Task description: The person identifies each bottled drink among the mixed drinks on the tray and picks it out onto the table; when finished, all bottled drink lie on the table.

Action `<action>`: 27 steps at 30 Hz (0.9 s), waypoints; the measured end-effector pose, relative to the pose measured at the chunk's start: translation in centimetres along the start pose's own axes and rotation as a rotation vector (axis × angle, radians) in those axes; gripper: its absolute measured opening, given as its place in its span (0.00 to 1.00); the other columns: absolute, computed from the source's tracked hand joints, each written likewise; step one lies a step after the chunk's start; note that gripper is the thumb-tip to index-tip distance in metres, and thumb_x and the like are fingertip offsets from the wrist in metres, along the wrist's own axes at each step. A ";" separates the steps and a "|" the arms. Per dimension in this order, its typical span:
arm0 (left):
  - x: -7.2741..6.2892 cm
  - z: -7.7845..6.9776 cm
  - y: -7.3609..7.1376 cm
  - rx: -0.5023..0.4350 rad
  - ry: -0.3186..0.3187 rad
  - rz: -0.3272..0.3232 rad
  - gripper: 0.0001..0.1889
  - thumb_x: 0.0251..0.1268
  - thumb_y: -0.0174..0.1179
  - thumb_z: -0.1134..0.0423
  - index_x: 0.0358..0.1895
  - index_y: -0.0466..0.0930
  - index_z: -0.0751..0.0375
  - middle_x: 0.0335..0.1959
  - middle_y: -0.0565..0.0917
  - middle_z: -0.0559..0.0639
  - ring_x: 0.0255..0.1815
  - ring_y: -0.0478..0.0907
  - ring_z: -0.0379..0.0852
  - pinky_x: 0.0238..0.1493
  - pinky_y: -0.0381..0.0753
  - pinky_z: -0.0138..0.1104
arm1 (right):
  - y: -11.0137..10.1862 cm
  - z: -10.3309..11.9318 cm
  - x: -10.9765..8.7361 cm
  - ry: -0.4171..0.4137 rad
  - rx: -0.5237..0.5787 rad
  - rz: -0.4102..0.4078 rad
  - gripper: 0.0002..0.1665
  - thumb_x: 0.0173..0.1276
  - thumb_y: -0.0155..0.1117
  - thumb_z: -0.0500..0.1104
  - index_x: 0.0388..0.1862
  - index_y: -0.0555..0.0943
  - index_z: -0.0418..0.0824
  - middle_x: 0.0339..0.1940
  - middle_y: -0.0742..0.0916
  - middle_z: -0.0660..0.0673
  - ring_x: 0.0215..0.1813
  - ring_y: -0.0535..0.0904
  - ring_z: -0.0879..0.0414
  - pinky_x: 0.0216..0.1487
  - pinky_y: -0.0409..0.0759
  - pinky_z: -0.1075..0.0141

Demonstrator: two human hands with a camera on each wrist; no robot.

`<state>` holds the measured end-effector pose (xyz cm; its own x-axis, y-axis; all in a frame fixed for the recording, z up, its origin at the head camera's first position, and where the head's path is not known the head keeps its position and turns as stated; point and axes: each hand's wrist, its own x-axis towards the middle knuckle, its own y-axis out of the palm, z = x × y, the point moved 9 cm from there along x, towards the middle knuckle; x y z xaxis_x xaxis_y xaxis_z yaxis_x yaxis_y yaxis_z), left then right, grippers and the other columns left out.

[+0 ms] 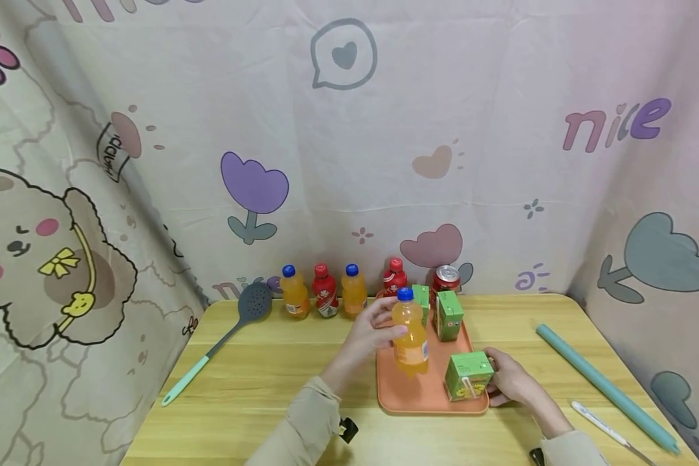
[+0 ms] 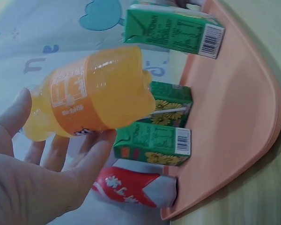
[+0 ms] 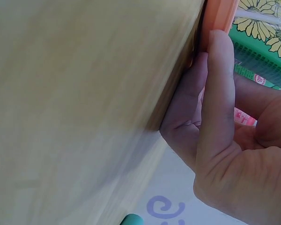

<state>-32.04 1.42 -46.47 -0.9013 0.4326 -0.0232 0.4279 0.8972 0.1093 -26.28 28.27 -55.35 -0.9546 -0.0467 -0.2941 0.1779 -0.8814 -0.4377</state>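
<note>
My left hand (image 1: 373, 330) grips a bottle of orange drink (image 1: 409, 333) with a blue cap, holding it above the orange tray (image 1: 404, 400). In the left wrist view the bottle (image 2: 91, 93) lies across the fingers, its base toward the tray. At the tray's right rim, my right hand (image 1: 509, 377) holds the edge with curled fingers (image 3: 218, 89), close beside a green drink carton (image 1: 468, 375). Two more green cartons (image 1: 449, 316) stand farther back on the tray, one partly hidden. A red-capped bottle (image 1: 395, 277) is at its back left.
Behind the cartons stands a red can (image 1: 446, 278). Left of the tray, a red bottle (image 1: 325, 292) stands between two orange drink bottles (image 1: 294, 294). A slotted turner (image 1: 255, 303) lies at left; a teal rod (image 1: 606, 387) and a white-handled utensil (image 1: 600, 424) lie at right.
</note>
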 end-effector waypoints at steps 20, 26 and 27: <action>-2.7 -1.3 -7.8 -0.101 -0.044 -0.096 0.36 0.73 0.65 0.63 0.81 0.62 0.51 0.79 0.70 0.63 0.72 0.76 0.56 0.74 0.78 0.55 | 0.1 0.0 -0.1 -0.007 0.012 0.007 0.30 0.68 0.45 0.20 0.69 0.67 0.27 0.34 0.83 0.42 0.30 0.78 0.49 0.26 0.88 0.55; -3.4 -1.1 -10.8 -0.087 -0.043 -0.159 0.36 0.74 0.64 0.66 0.81 0.61 0.50 0.83 0.66 0.60 0.78 0.70 0.59 0.77 0.73 0.57 | 0.2 -0.1 -0.1 -0.010 0.014 0.015 0.30 0.67 0.45 0.20 0.69 0.68 0.27 0.34 0.83 0.42 0.30 0.78 0.49 0.26 0.88 0.55; -3.5 -1.0 -11.4 -0.082 -0.047 -0.170 0.36 0.74 0.63 0.65 0.81 0.61 0.50 0.83 0.66 0.59 0.79 0.69 0.61 0.78 0.71 0.58 | 0.2 -0.1 -0.1 -0.009 0.015 0.016 0.30 0.67 0.45 0.20 0.69 0.68 0.27 0.34 0.83 0.42 0.30 0.78 0.49 0.26 0.88 0.55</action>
<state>-33.85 -10.38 -46.64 -0.9552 0.2806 -0.0945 0.2608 0.9485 0.1800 -26.17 28.15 -55.47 -0.9539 -0.0646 -0.2932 0.1894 -0.8872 -0.4207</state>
